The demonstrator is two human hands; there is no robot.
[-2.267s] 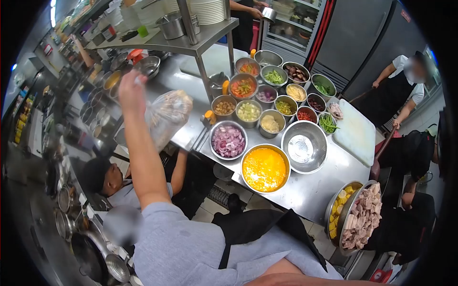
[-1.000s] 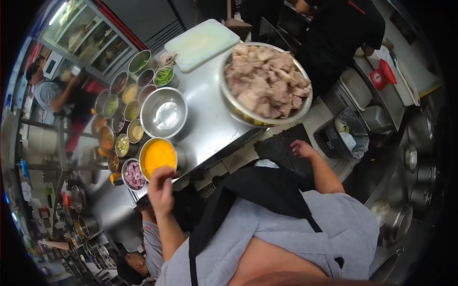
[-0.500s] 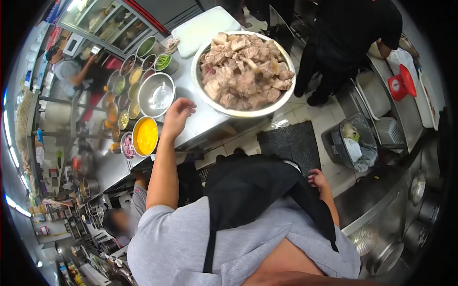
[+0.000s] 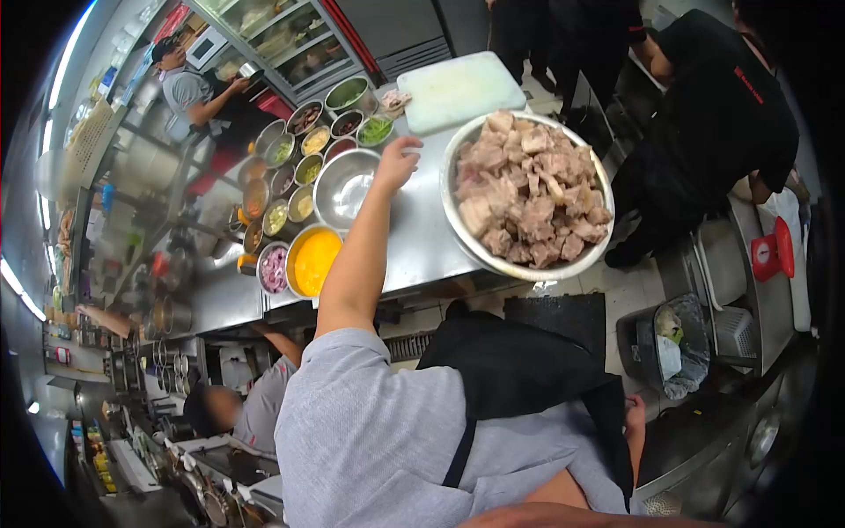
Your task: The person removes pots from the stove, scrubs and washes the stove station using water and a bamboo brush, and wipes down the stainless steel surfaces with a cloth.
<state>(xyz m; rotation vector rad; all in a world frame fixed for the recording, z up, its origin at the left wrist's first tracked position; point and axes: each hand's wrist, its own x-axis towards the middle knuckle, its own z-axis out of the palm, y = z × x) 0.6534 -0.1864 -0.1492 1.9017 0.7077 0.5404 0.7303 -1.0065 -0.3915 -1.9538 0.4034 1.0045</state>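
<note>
Over the steel counter (image 4: 407,238), my left hand (image 4: 398,165) reaches forward with its fingers apart and nothing in it. Just below that hand sits an empty steel bowl (image 4: 339,195). To its right a large white bowl (image 4: 451,216) is heaped with chunks of meat (image 4: 532,189). A white cutting board (image 4: 462,91) lies beyond the hand. Several steel containers stand to the left, among them one of yellow liquid (image 4: 315,262), one of chopped purple onion (image 4: 274,267) and one of green strips (image 4: 376,131). Down by my apron hangs my right hand (image 4: 633,415), its fingers partly hidden.
A lined trash bin (image 4: 673,348) stands on the floor to the right, near a red scale (image 4: 773,250) on a side counter. A person in black (image 4: 717,114) bends there. Across the counter another person (image 4: 195,92) holds a metal container. A third person (image 4: 264,405) is at lower left.
My left hand has moved farther forward over the counter, toward the cutting board. The view has swung, so the bowls appear farther right. My right hand has dropped back beside the apron.
</note>
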